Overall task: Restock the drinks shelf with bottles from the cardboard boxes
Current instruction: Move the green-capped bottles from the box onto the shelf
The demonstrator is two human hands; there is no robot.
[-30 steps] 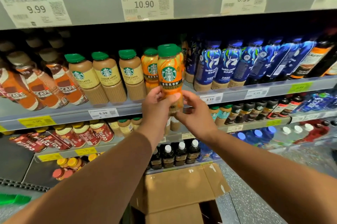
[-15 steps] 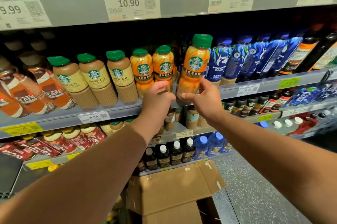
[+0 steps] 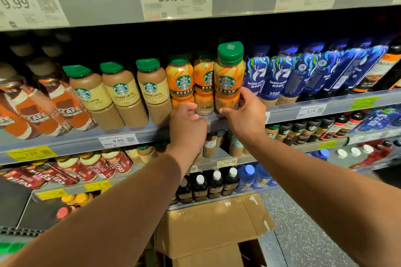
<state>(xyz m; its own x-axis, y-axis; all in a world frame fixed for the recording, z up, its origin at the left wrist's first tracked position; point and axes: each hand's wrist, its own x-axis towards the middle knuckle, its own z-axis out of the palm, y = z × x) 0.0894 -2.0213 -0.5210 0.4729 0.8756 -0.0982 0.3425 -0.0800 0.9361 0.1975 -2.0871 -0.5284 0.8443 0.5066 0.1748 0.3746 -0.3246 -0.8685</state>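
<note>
On the middle shelf point(image 3: 152, 134), at its front edge, the orange bottle point(image 3: 229, 75) now stands upright in line with two matching bottles point(image 3: 181, 82) on its left, with the blue bottles point(image 3: 280, 77) close on its right. A second ago it was held out in front of the shelf by both hands. Half a second ago it leaned toward this gap in the right hand alone. It has since been straightened and seated in the slot.

The right hand point(image 3: 245, 112) is still clamped on the lower part of the bottle: fingers on its right side, thumb low at the front. The left hand point(image 3: 186, 123) has come off it and is blurred just below the middle orange bottle. Its fingers are loosely curled and it looks to hold nothing, so the two hands are apart, with only one on the bottle.

My reading is that this bottle is as good as placed — what remains is to let go, and perhaps turn it so the label faces out like the others. The cardboard box point(image 3: 208, 227) sits on the floor below, near the person, with its flaps folded open. I cannot see inside it, so I cannot tell how many bottles are left — the next reach would likely go down there.
</note>
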